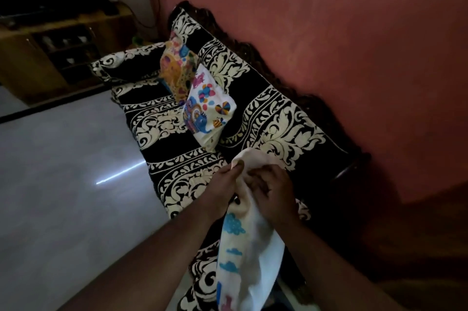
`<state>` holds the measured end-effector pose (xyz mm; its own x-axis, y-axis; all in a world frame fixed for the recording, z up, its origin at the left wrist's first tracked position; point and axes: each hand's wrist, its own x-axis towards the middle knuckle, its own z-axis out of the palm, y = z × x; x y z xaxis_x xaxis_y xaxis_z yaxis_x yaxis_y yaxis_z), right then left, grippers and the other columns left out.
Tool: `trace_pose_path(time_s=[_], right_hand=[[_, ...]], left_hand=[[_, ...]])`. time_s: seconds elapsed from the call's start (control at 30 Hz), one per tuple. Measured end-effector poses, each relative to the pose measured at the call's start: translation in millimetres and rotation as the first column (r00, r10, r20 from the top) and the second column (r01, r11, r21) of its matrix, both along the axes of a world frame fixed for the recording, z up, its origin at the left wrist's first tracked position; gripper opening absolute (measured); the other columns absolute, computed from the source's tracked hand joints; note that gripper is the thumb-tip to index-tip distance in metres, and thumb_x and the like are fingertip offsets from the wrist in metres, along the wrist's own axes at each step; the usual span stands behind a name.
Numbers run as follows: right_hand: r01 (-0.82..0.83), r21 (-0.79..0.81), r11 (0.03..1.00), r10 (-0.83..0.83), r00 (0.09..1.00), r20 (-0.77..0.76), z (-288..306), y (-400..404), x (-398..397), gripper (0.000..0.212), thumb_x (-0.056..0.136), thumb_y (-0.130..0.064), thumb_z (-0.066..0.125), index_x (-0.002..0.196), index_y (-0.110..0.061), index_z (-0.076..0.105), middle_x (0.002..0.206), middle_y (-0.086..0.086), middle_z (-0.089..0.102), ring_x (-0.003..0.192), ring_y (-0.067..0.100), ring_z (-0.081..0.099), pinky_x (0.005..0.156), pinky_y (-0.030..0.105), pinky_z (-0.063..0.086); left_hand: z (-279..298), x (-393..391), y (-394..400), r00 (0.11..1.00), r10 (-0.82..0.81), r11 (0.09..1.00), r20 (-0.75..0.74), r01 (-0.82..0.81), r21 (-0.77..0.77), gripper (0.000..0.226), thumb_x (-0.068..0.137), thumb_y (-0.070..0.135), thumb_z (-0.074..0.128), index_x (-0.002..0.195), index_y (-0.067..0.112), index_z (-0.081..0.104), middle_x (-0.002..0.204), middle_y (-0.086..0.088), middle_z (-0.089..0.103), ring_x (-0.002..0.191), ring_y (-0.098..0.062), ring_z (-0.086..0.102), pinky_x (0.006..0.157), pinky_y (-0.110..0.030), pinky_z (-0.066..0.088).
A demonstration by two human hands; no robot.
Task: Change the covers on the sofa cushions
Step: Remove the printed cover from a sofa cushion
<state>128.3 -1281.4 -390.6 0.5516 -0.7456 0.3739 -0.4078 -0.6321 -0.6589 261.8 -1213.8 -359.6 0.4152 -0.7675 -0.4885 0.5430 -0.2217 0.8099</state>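
A white cushion cover point(249, 255) printed with blue clouds hangs in front of me over the sofa's near end. My left hand point(224, 185) pinches its upper edge. My right hand point(272, 190) grips the cloth just beside it, fingers curled into the fabric. Whether a cushion is inside cannot be told. Further along the sofa point(276, 118), draped in black cloth with cream floral bands, lean two covered cushions: a white one with colourful cartoon prints point(210, 110) and a yellow-orange one point(177, 67) behind it.
A black-and-cream bolster point(121, 65) lies at the sofa's far end. A wooden cabinet point(50, 57) with shelves stands beyond it. The pale glossy floor point(63, 171) spreads to the left. A reddish wall point(329, 32) runs behind the sofa.
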Motion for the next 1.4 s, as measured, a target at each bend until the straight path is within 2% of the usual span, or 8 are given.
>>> trace_pose_path(time_s=[0.13,0.4,0.53,0.67,0.83,0.97,1.23,1.4], right_hand=[[0.003,-0.065,0.998,-0.01,0.995,-0.097,-1.7,9.0,-13.8,0.023,0.092,-0.038,0.059,0.098,-0.022,0.074,0.097,-0.003,0.065,0.091,0.02,0.058,0.08,0.038,0.05],[-0.057,0.004,0.998,0.056,0.957,-0.284,3.8,-13.1,-28.8,0.038,0.089,-0.052,0.049,0.086,-0.02,0.07,0.088,-0.002,0.07,0.086,0.022,0.064,0.079,0.042,0.051],[-0.05,-0.031,0.998,0.044,0.985,-0.168,-0.2,-10.0,-39.9,0.033,0.094,-0.041,0.047,0.082,-0.014,0.063,0.079,0.003,0.067,0.075,0.026,0.063,0.067,0.04,0.052],[-0.138,0.199,0.97,0.145,0.989,-0.02,-6.8,-16.0,-45.5,0.028,0.093,-0.041,0.062,0.099,-0.015,0.071,0.093,0.0,0.073,0.088,0.015,0.068,0.081,0.034,0.055],[-0.215,0.196,0.957,0.241,0.963,-0.123,-42.6,-44.9,-67.4,0.048,0.095,-0.057,0.051,0.105,-0.014,0.069,0.104,0.005,0.068,0.101,0.026,0.062,0.088,0.038,0.05],[-0.28,0.307,0.91,0.317,0.945,-0.078,-45.1,-51.2,-63.3,0.03,0.096,-0.039,0.055,0.114,-0.018,0.069,0.115,0.002,0.071,0.111,0.024,0.065,0.093,0.045,0.053],[-0.126,0.094,0.988,0.143,0.969,-0.204,-41.8,-38.4,-54.2,0.031,0.094,-0.042,0.044,0.096,-0.023,0.068,0.092,-0.002,0.073,0.087,0.025,0.069,0.072,0.038,0.054],[-0.143,0.071,0.987,0.148,0.986,-0.073,-33.7,-28.5,-47.7,0.03,0.092,-0.046,0.054,0.096,-0.021,0.07,0.096,-0.001,0.071,0.093,0.024,0.065,0.083,0.038,0.053]], left_hand=[[2.6,-17.6,3.4,0.998,0.055,0.993,-0.005,-0.054,0.103,0.031,0.103,0.032,0.052,0.089,0.008,0.067,0.056,-0.007,0.055,0.042,-0.019,0.045,0.041,-0.022,0.031],[-0.3,-36.7,-3.8,0.979,0.014,0.987,0.204,-0.046,0.154,0.039,0.103,0.041,0.048,0.096,0.01,0.072,0.071,-0.011,0.067,0.052,-0.019,0.058,0.046,-0.024,0.038],[-13.9,-46.5,-2.4,0.716,-0.156,0.973,0.681,-0.007,0.231,0.046,0.101,0.053,0.05,0.071,0.02,0.061,0.062,0.005,0.061,0.055,-0.008,0.055,0.053,-0.025,0.04],[-20.0,-51.5,3.3,0.482,-0.19,0.966,0.855,-0.066,0.252,0.036,0.101,0.04,0.056,0.074,0.016,0.061,0.066,0.0,0.062,0.064,-0.014,0.06,0.063,-0.036,0.044],[-17.8,-42.5,10.6,0.756,-0.101,0.981,0.647,-0.031,0.189,0.032,0.09,0.044,0.055,0.09,0.015,0.069,0.072,0.001,0.067,0.065,-0.018,0.06,0.061,-0.038,0.045],[-3.6,-34.5,10.3,0.599,-0.294,0.937,0.745,0.026,0.349,0.037,0.097,0.043,0.061,0.084,0.009,0.068,0.068,-0.005,0.062,0.063,-0.016,0.056,0.059,-0.033,0.04],[5.7,-33.9,26.1,0.301,-0.415,0.885,0.858,-0.084,0.458,0.046,0.091,0.048,0.067,0.06,0.021,0.047,0.058,0.004,0.05,0.063,-0.019,0.053,0.057,-0.033,0.03],[0.8,-34.4,30.0,0.518,-0.249,0.919,0.818,-0.141,0.368,0.035,0.09,0.04,0.07,0.069,0.012,0.067,0.064,-0.002,0.064,0.065,-0.019,0.062,0.06,-0.034,0.043]])
